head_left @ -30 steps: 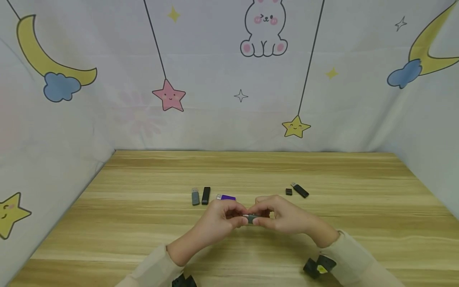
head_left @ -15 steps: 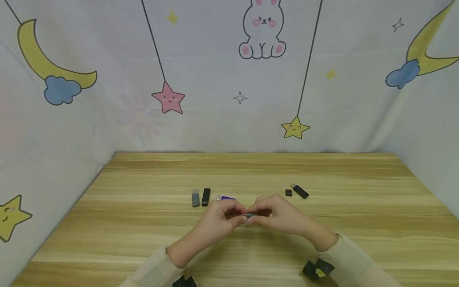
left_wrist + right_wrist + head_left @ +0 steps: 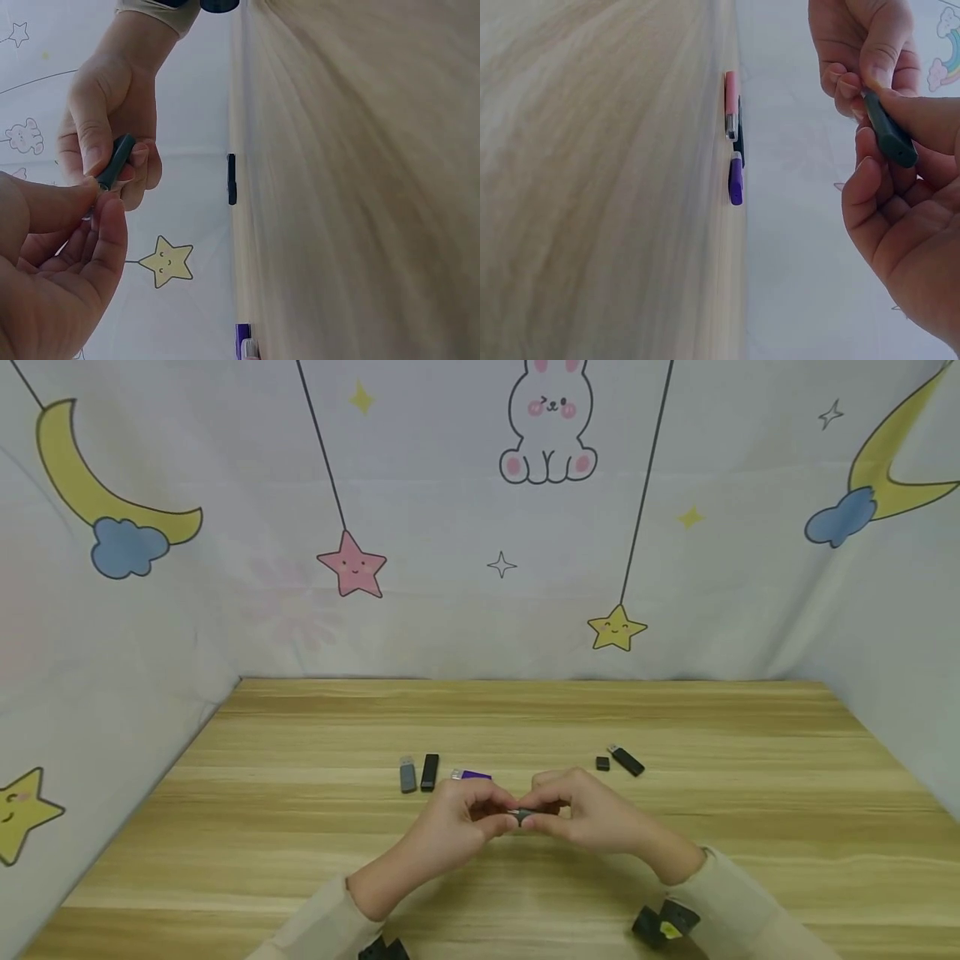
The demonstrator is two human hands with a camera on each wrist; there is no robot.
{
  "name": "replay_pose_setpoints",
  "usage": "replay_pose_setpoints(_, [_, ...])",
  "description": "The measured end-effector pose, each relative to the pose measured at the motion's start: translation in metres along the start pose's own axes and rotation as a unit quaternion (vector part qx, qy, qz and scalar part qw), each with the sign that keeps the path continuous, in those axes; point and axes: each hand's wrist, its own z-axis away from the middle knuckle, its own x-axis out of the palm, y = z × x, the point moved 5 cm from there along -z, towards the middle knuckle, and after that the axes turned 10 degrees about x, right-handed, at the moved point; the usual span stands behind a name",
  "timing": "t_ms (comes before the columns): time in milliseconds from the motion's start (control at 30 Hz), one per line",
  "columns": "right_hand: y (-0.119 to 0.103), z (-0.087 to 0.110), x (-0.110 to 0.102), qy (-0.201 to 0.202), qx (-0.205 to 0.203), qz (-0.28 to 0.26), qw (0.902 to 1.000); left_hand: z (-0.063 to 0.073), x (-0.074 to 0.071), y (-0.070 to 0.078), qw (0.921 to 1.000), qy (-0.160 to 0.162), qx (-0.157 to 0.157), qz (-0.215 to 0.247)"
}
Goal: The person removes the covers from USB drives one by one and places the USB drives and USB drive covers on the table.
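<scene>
A dark green USB stick [image 3: 891,133] is held up off the table between both hands. My right hand [image 3: 592,810] pinches its body between thumb and fingers. My left hand [image 3: 461,818] pinches the opposite, plug end, and its fingertips hide most of that end. In the left wrist view the green stick [image 3: 116,161] tilts between the left hand [image 3: 64,262] and the right hand [image 3: 112,112]. The two hands almost touch at the fingertips. Just behind the left hand lies a purple USB stick [image 3: 476,775].
On the wooden table [image 3: 225,843] lie a grey USB stick [image 3: 407,775] and a black stick [image 3: 430,772] at left. A black USB stick [image 3: 626,760] and a small black cap [image 3: 602,763] lie at right. The right wrist view shows a pink stick [image 3: 731,101].
The green stick has turned in the fingers: its broad face showed a second ago, now a narrower side does. Both hands have kept their grip and stayed nearly in place.
</scene>
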Motion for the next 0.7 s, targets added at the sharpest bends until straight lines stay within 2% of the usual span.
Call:
replay_pose_setpoints(133, [-0.0009,-0.0004,0.0003,0.001,0.003,0.000,1.0000,0.0001,-0.0006,0.0008,1.0000,-0.001,0.007,0.001])
replay_pose_setpoints(433, [-0.0017,-0.0013,0.0005,-0.003,0.054,0.023,0.9983,-0.0005,-0.0013,0.0031,0.9995,0.002,0.021,-0.025])
replay_pose_setpoints(700, [-0.0042,0.0004,0.0014,-0.008,0.031,0.027,0.9991,-0.0002,-0.0001,0.0022,0.9997,-0.001,0.015,-0.020])
